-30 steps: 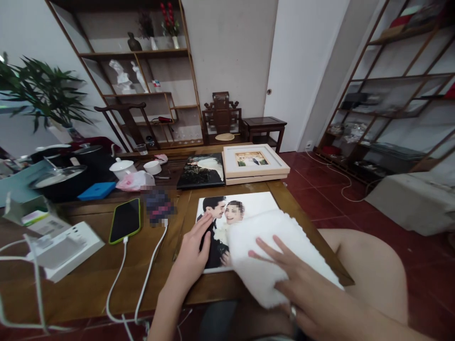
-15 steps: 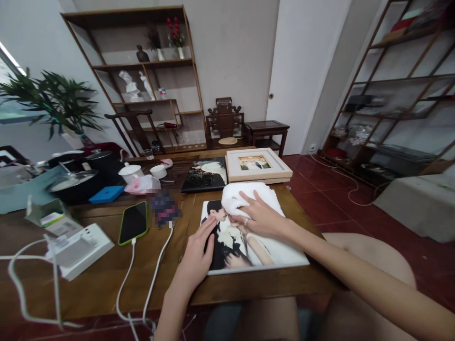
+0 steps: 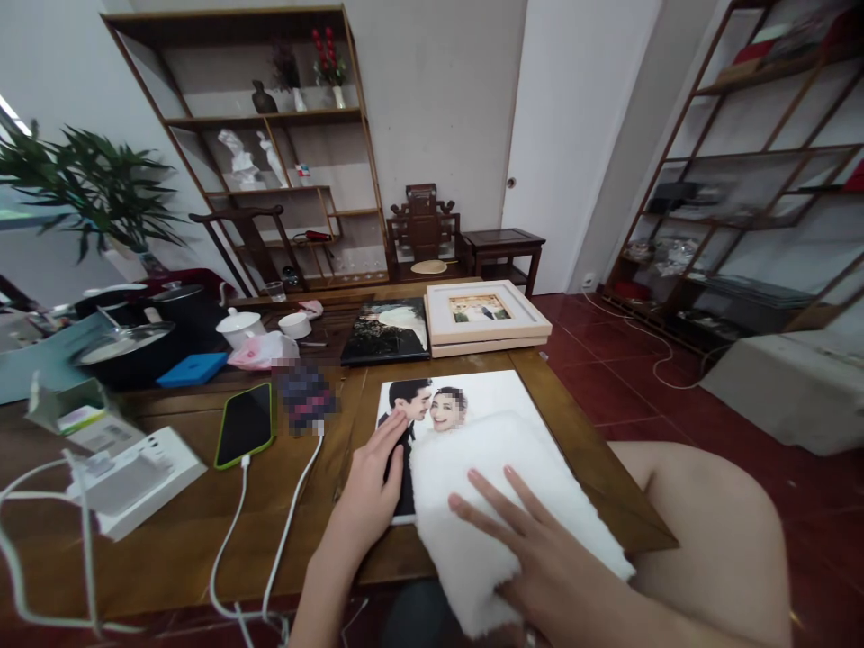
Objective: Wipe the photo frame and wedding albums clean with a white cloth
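Note:
A print of a couple (image 3: 492, 389) on a white-edged panel lies near the table's front edge. My left hand (image 3: 373, 472) rests open on the panel's left side, its fingers stretched flat over the dark suit. Spread across the lower and right part of the print is a fluffy white cloth (image 3: 465, 549), which hangs past the front edge. My right hand (image 3: 540, 549) lies on the cloth with fingers spread on top and the thumb side tucked into a fold, holding it. The cloth hides much of the picture.
Behind the print are a dark photo panel (image 3: 384, 333) and a light wooden picture frame (image 3: 486, 337). To the left lie a green-cased phone (image 3: 245, 426), white cables (image 3: 293, 504), a white box (image 3: 145, 481) and a blue box (image 3: 193, 369). A lidded pan (image 3: 125, 351) stands farther left.
My right hand has drawn the cloth from the print's upper middle down toward me, and it now lies spread out. Both heads in the print are uncovered. My left hand stays in place.

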Tool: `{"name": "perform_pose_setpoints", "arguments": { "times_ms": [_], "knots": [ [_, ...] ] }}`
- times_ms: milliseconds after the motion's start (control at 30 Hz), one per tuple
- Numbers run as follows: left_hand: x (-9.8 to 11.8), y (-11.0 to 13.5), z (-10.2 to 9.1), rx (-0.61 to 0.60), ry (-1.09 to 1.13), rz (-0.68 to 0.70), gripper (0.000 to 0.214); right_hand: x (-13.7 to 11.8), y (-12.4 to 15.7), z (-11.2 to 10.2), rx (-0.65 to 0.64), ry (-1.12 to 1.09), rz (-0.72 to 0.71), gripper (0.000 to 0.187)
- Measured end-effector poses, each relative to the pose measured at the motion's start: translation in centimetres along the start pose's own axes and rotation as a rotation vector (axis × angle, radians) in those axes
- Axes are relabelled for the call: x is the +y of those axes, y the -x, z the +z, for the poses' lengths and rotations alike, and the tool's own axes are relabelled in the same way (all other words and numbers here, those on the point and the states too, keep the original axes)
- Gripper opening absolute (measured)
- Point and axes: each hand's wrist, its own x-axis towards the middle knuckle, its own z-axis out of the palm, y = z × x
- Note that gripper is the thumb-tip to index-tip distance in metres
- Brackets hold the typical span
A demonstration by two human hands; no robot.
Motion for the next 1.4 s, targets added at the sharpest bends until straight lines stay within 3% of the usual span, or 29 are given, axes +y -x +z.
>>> {"name": "perform_pose_setpoints", "arguments": {
  "times_ms": [167,300,400,500,600,767,867,1000,1100,1233,1400],
  "knots": [
    [-0.1,-0.1,0.0,-0.006,-0.011,-0.002,0.04,3.2,-3.1,-1.6,0.09,0.005,0.097,0.031],
    [0.0,-0.1,0.0,-0.009,-0.019,0.002,0.041,7.1,-7.3,-3.0,0.167,0.057,0.102,0.033],
    [0.0,0.0,-0.1,-0.007,-0.01,-0.002,0.04,8.5,-9.3,-3.4,0.184,0.091,0.103,0.03],
    [0.0,0.0,0.0,0.006,0.014,0.005,0.04,8.0,-9.3,-3.1,0.193,0.104,0.116,0.031],
    [0.0,-0.1,0.0,0.006,0.031,0.014,0.04,5.6,-7.3,-2.2,0.169,0.089,0.123,0.032],
    [0.0,-0.1,0.1,-0.009,0.014,-0.006,0.041,0.6,-2.6,-1.2,0.005,0.021,0.048,0.028],
    [0.1,0.0,0.1,-0.001,0.008,-0.023,0.041,-0.5,-1.1,-1.5,-0.075,-0.03,0.008,0.026],
    [0.1,0.0,0.1,-0.003,0.009,-0.01,0.04,1.6,-2.1,-1.9,0.015,-0.04,0.065,0.032],
    [0.0,-0.1,0.1,0.003,0.009,-0.006,0.04,4.8,-4.2,-2.2,0.145,0.003,0.15,0.031],
    [0.2,0.1,0.0,-0.006,-0.009,-0.024,0.04,8.2,-7.4,-2.9,0.2,0.065,0.211,0.036],
    [0.8,0.3,-0.2,0.059,0.034,-0.025,0.041,7.4,-9.5,-3.3,0.185,0.109,0.218,0.036]
  ]
}}
